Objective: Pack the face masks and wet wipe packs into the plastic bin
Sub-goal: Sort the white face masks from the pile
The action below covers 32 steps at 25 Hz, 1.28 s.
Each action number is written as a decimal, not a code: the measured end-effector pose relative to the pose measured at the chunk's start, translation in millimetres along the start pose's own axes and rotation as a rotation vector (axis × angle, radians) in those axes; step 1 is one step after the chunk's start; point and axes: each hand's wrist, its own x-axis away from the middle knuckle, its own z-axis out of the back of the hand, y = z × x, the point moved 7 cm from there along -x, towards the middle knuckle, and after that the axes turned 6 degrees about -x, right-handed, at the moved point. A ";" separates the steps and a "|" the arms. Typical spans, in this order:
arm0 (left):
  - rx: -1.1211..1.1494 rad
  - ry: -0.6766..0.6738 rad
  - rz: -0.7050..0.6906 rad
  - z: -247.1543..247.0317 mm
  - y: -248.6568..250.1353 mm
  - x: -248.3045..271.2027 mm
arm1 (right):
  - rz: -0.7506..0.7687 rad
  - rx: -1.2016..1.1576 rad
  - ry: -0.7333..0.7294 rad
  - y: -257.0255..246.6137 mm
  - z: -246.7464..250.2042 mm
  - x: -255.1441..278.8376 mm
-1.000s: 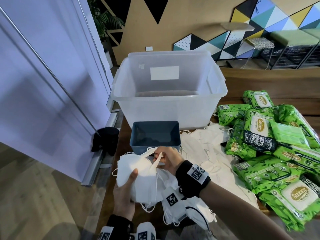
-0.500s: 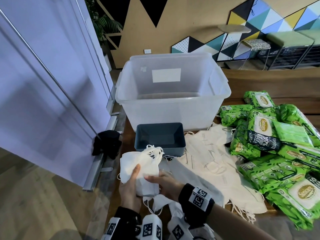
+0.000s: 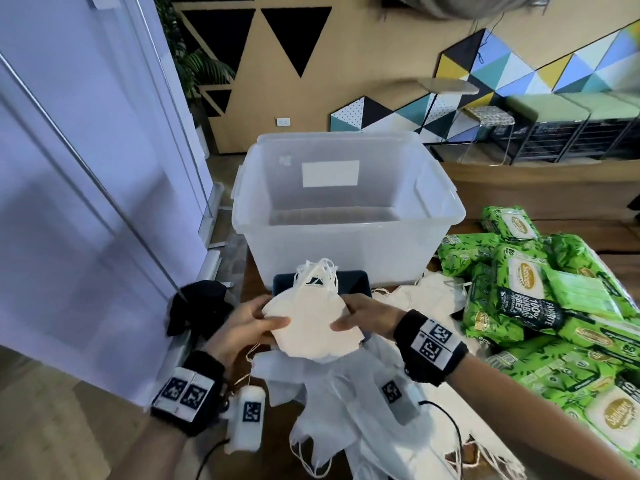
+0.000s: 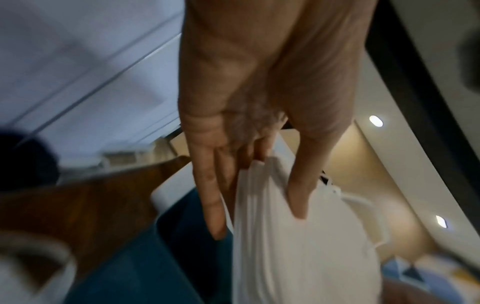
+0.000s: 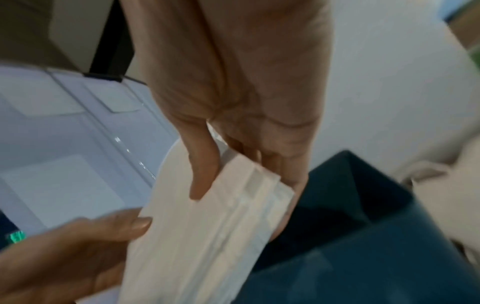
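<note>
Both hands hold a flat stack of white face masks (image 3: 310, 327) above a small dark blue bin (image 3: 353, 282). My left hand (image 3: 247, 325) pinches the stack's left edge, thumb on top; the wrist view shows the stack of masks (image 4: 298, 236) between thumb and fingers. My right hand (image 3: 363, 318) pinches the right edge of the mask stack (image 5: 207, 222) the same way. Ear loops stick up at the stack's far end. Behind stands the clear plastic bin (image 3: 346, 244), open. More loose masks (image 3: 426, 296) lie on the table, with green wet wipe packs (image 3: 540, 306) heaped at the right.
A wooden table (image 3: 540, 188) carries everything. A pale lilac partition (image 3: 86, 202) runs along the left, with a black cloth (image 3: 199, 306) at its foot. Empty clear plastic wrappers (image 3: 346, 410) lie near me. Benches and a patterned wall stand far behind.
The right hand has taken hold of the stack's right edge. Together the hands have turned the stack flat and raised it over the small blue bin, towards the clear bin.
</note>
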 end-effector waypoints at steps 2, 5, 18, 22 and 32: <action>-0.246 -0.013 -0.038 3.6 21.3 -26.4 | 0.007 0.221 0.048 -19.3 24.6 -19.2; -0.533 0.087 -0.078 11.0 21.0 -75.0 | 0.002 0.543 0.157 -30.7 48.4 -50.3; -0.865 0.389 0.102 0.4 -40.1 -125.7 | -0.086 0.623 0.453 35.8 45.4 -108.6; -0.992 0.347 0.124 -8.4 -45.1 -126.7 | -0.120 0.585 0.453 39.8 36.3 -117.6; -0.975 0.271 0.189 -17.3 -34.5 -116.1 | -0.359 0.534 0.530 38.1 36.0 -113.8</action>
